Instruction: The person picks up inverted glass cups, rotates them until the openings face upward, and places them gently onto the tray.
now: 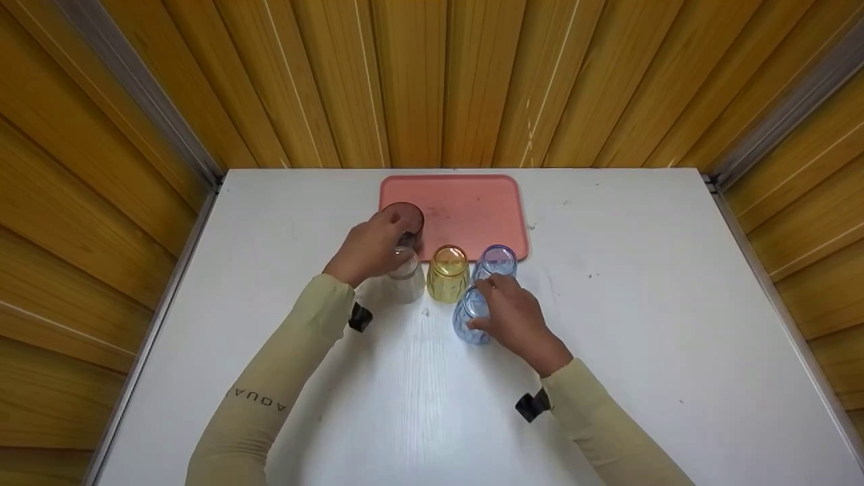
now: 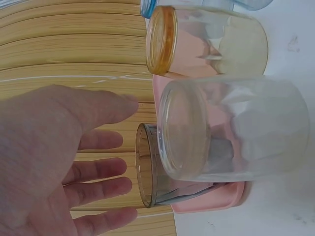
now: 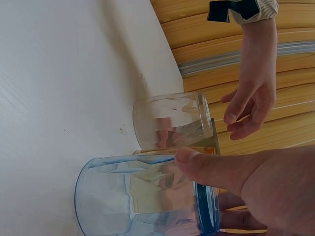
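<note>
Blue glass [image 1: 464,313], seemingly pinched by the right hand [image 1: 518,317], stands off the tray [image 1: 472,217], like the yellow glass [image 1: 448,277] between the hands, while the dark glass [image 1: 413,216], beside the straight-fingered left hand [image 1: 368,251], is on it.

A white tabletop [image 1: 628,324] is bordered at its far edge by a back wall [image 1: 412,81] of upright, yellow-brown wood-grain panels. The sides are closed by a left wall [image 1: 67,243] and a right wall [image 1: 820,229] of like panelling. The far corners are lined with a left grey strip [image 1: 137,82] and a right grey strip [image 1: 790,111]. Small specks [image 1: 594,275] are seen on the tabletop's right.
</note>
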{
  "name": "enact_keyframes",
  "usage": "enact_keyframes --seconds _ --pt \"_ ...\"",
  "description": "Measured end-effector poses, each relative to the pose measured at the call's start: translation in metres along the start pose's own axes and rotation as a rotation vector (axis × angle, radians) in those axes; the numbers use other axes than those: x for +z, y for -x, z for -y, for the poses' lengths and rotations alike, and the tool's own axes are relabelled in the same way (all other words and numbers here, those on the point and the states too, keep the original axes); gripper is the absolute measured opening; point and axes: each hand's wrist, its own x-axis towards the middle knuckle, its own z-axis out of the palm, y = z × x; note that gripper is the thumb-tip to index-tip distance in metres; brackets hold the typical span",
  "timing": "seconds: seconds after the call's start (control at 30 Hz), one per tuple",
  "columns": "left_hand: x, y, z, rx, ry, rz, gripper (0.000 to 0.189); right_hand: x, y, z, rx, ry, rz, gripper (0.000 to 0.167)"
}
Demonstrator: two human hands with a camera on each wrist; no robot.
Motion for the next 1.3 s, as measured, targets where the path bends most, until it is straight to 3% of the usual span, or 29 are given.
enact_keyframes --seconds 0.13,0.77,1.03,1.3 --pt "0.001 0.001 -0.001 -0.003 -0.027 0.015 0.044 0.000 0.001 0.000 -0.001 0.010 -0.005 0.071" --pt "0.005 0.005 -0.005 -0.015 0.007 0.066 0.033 0.000 0.001 0.001 0.020 -0.009 0.004 0.072" --pt "0.009 0.005 -0.004 0.026 -0.016 0.054 0.023 0.000 0.000 0.000 -0.010 0.000 -0.020 0.070" --pt "0.011 0.004 -0.006 -0.002 0.007 0.095 0.032 0.000 0.000 0.001 0.005 -0.013 -0.006 0.072"
